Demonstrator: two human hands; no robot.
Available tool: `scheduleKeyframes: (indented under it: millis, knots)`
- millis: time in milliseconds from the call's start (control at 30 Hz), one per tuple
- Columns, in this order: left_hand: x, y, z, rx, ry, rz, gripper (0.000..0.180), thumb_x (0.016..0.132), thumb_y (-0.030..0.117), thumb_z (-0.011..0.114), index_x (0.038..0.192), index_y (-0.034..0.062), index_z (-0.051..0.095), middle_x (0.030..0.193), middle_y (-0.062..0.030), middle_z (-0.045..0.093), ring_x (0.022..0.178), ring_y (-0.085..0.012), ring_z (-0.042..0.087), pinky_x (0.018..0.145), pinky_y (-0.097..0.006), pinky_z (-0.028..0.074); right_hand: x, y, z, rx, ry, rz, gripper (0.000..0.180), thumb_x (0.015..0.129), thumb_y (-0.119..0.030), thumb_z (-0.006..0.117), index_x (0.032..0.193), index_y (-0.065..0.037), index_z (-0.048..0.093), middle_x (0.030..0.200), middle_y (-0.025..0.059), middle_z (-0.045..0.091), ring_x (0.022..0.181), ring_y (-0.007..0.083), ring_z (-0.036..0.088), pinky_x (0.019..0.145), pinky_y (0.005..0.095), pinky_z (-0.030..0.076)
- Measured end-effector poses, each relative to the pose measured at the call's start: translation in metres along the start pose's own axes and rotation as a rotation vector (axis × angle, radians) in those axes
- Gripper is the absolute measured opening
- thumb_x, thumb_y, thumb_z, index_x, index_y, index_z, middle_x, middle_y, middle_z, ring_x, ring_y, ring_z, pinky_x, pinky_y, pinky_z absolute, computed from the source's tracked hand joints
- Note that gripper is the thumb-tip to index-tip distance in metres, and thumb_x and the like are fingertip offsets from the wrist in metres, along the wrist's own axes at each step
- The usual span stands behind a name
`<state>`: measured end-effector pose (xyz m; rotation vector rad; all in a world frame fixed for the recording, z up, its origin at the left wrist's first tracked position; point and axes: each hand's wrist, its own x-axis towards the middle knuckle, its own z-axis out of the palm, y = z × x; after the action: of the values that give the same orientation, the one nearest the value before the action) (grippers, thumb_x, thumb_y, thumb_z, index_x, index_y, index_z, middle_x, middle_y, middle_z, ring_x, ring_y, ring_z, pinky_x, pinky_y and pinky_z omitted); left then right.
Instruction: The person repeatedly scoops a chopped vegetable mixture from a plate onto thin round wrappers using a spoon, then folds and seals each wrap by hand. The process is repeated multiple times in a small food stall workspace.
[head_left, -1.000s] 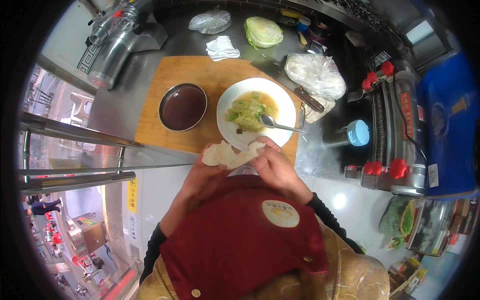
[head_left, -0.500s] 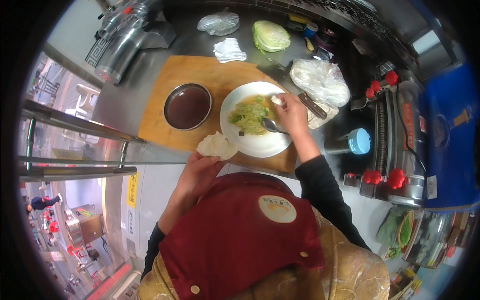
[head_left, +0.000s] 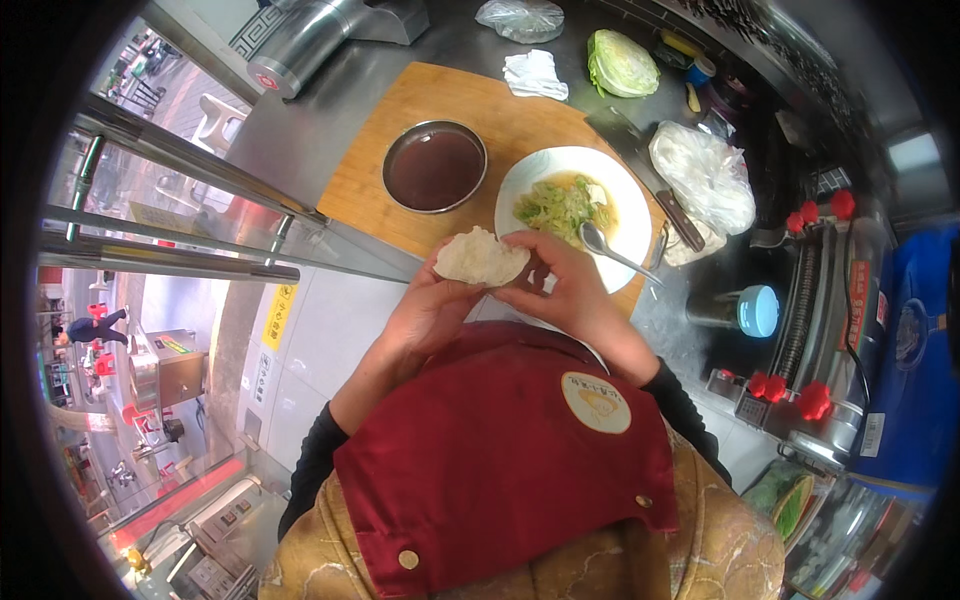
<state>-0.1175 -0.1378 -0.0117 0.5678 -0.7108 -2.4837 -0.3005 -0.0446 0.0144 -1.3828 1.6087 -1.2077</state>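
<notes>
A pale, torn piece of flatbread is held up in front of my apron, at the near edge of the wooden board. My left hand is closed on its left side. The fingers of my right hand pinch its right edge. Just beyond, a white plate holds shredded green vegetables in broth. A small white scrap lies on top of them. A metal spoon rests in the plate, its handle over the rim. Left of the plate stands a round bowl of dark liquid.
The cutting board carries the bowl and plate. A cleaver lies at its right, beside a plastic bag and a blue-lidded jar. A cabbage and white cloth sit behind. A roller machine stands far right.
My right hand has come from over the plate to the flatbread in my left hand. A white scrap now lies on the vegetables. The view has shifted, moving the board rightward and up.
</notes>
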Motion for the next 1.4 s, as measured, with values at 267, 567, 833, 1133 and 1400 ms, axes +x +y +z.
scheduleKeyframes:
  millis: [267, 567, 833, 1133, 1400]
  knots:
    - [0.007, -0.025, 0.006, 0.208, 0.035, -0.018, 0.041, 0.088, 0.003, 0.06, 0.126, 0.0075, 0.044, 0.12, -0.0077, 0.053, 0.116, -0.0209, 0.052, 0.106, -0.036, 0.039, -0.017, 0.02, 0.019, -0.046, 0.182, 0.039, 0.022, 0.08, -0.006, 0.064, 0.101, -0.005, 0.056, 0.084, 0.0126, 0.061, 0.069, 0.0234, 0.061, 0.064, 0.0314, 0.049]
    - [0.012, -0.011, -0.005, -0.236, 0.257, 0.041, 0.036, 0.093, 0.013, 0.059, 0.126, 0.0065, 0.048, 0.121, -0.0049, 0.058, 0.112, -0.0182, 0.055, 0.1, -0.035, 0.044, -0.046, 0.061, -0.019, 1.396, 0.222, 0.29, 0.015, 0.087, -0.003, 0.063, 0.102, -0.005, 0.061, 0.083, 0.0029, 0.061, 0.067, 0.0081, 0.056, 0.06, 0.0211, 0.046]
    - [0.0, -0.028, 0.001, 0.015, 0.032, -0.16, 0.052, 0.088, -0.005, 0.054, 0.137, 0.005, 0.04, 0.132, -0.0088, 0.051, 0.12, -0.022, 0.052, 0.104, -0.035, 0.041, -0.014, 0.092, -0.1, -0.72, 0.402, 0.178, 0.033, 0.073, -0.008, 0.074, 0.103, 0.0, 0.063, 0.084, 0.02, 0.066, 0.079, 0.0321, 0.066, 0.069, 0.0379, 0.053]
    - [-0.008, -0.021, 0.002, 0.08, 0.109, -0.184, 0.048, 0.089, 0.0, 0.056, 0.134, 0.0086, 0.044, 0.128, -0.0044, 0.054, 0.117, -0.0171, 0.052, 0.099, -0.033, 0.042, 0.028, 0.12, -0.104, -0.726, 0.387, -0.113, 0.026, 0.07, -0.014, 0.076, 0.092, -0.003, 0.065, 0.089, 0.0196, 0.067, 0.078, 0.0363, 0.065, 0.071, 0.043, 0.052]
    - [-0.015, -0.017, -0.002, 0.071, 0.168, -0.178, 0.048, 0.088, 0.003, 0.059, 0.133, 0.0115, 0.046, 0.126, -0.0013, 0.055, 0.115, -0.0158, 0.053, 0.098, -0.032, 0.041, 0.015, 0.139, -0.1, -0.521, 0.51, 0.132, 0.01, 0.073, -0.01, 0.072, 0.082, -0.006, 0.071, 0.079, 0.0147, 0.067, 0.075, 0.0311, 0.065, 0.067, 0.0395, 0.051]
